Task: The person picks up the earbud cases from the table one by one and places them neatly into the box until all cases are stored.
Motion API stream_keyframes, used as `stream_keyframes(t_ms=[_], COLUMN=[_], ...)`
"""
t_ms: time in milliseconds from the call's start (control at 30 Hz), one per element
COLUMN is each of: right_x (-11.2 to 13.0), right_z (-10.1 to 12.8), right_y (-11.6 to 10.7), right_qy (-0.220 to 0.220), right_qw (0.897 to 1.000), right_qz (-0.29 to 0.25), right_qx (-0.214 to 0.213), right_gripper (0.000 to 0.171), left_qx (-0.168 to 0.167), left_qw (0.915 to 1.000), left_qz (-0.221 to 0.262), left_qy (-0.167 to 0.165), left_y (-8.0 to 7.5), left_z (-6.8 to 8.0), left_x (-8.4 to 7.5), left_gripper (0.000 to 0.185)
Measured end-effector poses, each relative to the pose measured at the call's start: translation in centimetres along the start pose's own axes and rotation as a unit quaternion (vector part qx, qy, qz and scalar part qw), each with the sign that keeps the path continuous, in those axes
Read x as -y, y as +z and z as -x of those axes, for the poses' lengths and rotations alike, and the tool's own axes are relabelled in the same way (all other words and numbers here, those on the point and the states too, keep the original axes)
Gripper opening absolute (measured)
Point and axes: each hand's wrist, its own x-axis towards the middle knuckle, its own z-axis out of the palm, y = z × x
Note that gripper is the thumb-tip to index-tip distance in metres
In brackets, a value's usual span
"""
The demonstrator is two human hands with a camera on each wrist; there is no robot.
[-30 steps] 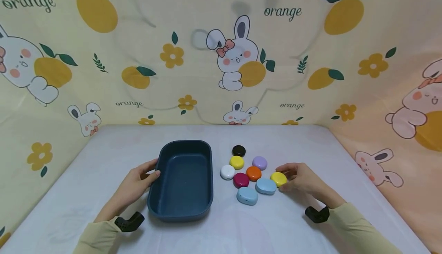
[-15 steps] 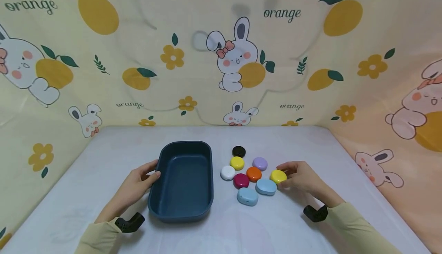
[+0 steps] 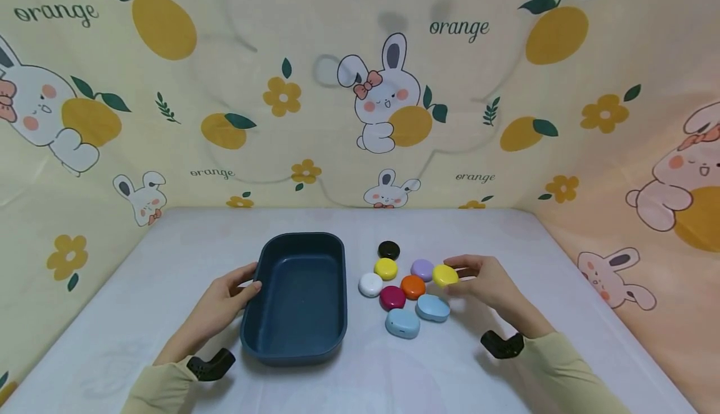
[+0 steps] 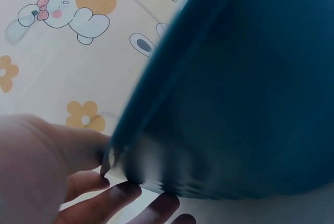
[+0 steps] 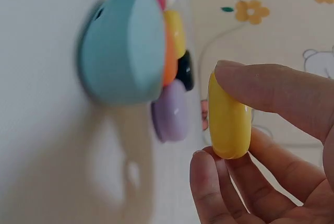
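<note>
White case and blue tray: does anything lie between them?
No. In the head view only bare table separates the white case from the blue tray.

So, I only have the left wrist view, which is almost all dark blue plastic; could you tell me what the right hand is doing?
Observer: The right hand pinches a yellow case between thumb and fingers, lifted off the table.
Operator: Thank you. What is the blue thing filling my view?
Observer: It is an empty dark blue bin, and the left hand grips its left rim.
Operator: Are there other cases around?
Observer: Yes, eight more lie in a cluster right of the bin, among them a black case farthest back and two light blue cases nearest the person.
</note>
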Motion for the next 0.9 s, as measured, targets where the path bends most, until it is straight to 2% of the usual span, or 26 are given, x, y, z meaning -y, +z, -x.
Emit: stream_keyframes(t_ms=[200, 333, 633, 900], right_x=[2.0, 3.3, 5.4, 7.2], right_z=[0.3, 0.5, 0.4, 0.2], right_y=[0.6, 1.3, 3.6, 5.8], right_qy=[0.002, -0.012, -0.015, -0.02], right_qw=[1.0, 0.999, 0.997, 0.992], right_qz=[-0.029, -0.048, -0.075, -0.122], right_qx=[-0.002, 0.0, -0.001, -0.002], right_gripper=[0.055, 0.056, 0.052, 0.051], left_qx=[0.0, 0.0, 0.002, 0.001], left_qw=[1.0, 1.0, 1.0, 1.0], left_qz=[-0.001, 0.0, 0.009, 0.002], left_qy=[0.0, 0.001, -0.003, -0.002], left_y=[-0.1, -0.1, 0.0, 0.0], left_z=[0.2, 0.3, 0.3, 0.2], left_x=[0.0, 0.0, 0.0, -0.1], left_gripper=[0.058, 0.058, 0.059, 0.06])
